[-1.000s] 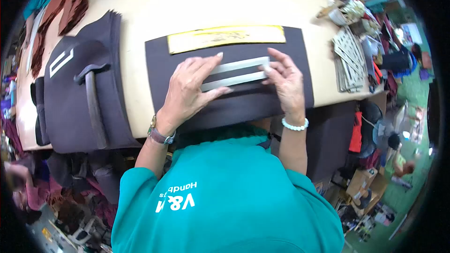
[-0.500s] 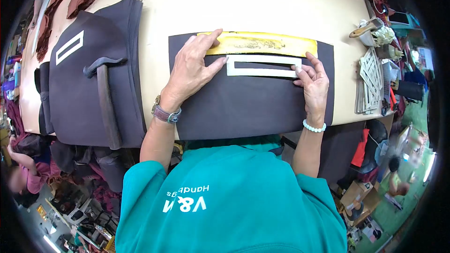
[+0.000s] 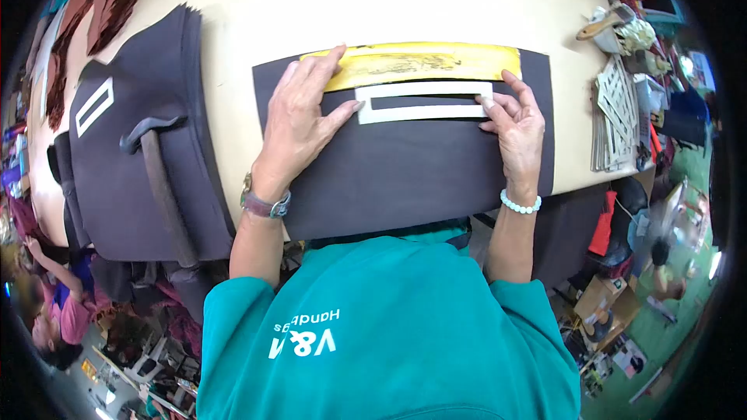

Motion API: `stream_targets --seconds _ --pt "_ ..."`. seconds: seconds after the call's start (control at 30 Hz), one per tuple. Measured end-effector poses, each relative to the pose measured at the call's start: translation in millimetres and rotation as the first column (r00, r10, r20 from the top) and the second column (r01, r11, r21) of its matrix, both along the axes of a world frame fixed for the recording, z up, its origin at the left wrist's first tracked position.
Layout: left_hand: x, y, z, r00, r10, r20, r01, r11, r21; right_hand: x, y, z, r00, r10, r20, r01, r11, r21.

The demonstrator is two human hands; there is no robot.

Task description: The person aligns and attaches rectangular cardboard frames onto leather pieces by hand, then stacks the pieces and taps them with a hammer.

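A dark, flat sheet of material (image 3: pixel 389 179) lies in front of me on the table. Along its far edge rests a yellow strip (image 3: pixel 436 62) with dark smudges. Just below the strip is a white rectangular frame (image 3: pixel 424 113) with a long slot cut through it. My left hand (image 3: pixel 299 117) has its fingers spread onto the strip's left end, while its thumb touches the frame's left end. My right hand (image 3: pixel 517 124) pinches the frame's right end between thumb and fingers, its index finger reaching up to the strip's right end.
To the left, a hammer (image 3: pixel 159 179) lies on a stack of dark sheets (image 3: pixel 117 210), with another small white frame (image 3: pixel 95 107) on top. At the right edge are a brush (image 3: pixel 605 23) and a pile of white templates (image 3: pixel 615 117). Brown pieces (image 3: pixel 109 8) lie far left.
The view has turned a little, so the table and stack appear further left. Both hands stay at the strip and frame, with the frame lying slightly more tilted in view.
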State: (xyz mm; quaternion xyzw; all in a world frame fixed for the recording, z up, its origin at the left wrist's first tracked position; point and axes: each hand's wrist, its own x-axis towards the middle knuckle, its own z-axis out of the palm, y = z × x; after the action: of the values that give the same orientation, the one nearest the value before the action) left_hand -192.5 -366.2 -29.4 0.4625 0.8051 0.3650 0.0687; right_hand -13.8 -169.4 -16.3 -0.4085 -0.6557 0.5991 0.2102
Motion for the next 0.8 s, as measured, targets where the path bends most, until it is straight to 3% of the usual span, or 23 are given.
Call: stream_targets --seconds 0.1,0.2,0.33,0.8 --pt "2.4 0.8 3.4 1.000 0.012 0.003 -0.012 1.000 -0.023 2.0 -1.9 7.7 0.989 -0.079 0.123 0.053 0.977 0.205" --pt "3.1 0.9 3.5 1.000 0.015 0.014 -0.015 1.000 -0.021 7.7 3.7 -0.6 0.988 -0.041 0.146 0.003 0.967 0.254" --pt "3.1 0.4 2.3 0.999 0.019 0.033 -0.018 0.999 -0.031 3.3 1.3 -1.4 0.985 -0.108 0.133 0.072 0.965 0.252" --pt "3.5 0.4 2.9 1.000 0.004 0.007 -0.004 1.000 -0.023 1.3 2.9 -2.5 0.985 -0.120 0.120 0.077 0.945 0.317"
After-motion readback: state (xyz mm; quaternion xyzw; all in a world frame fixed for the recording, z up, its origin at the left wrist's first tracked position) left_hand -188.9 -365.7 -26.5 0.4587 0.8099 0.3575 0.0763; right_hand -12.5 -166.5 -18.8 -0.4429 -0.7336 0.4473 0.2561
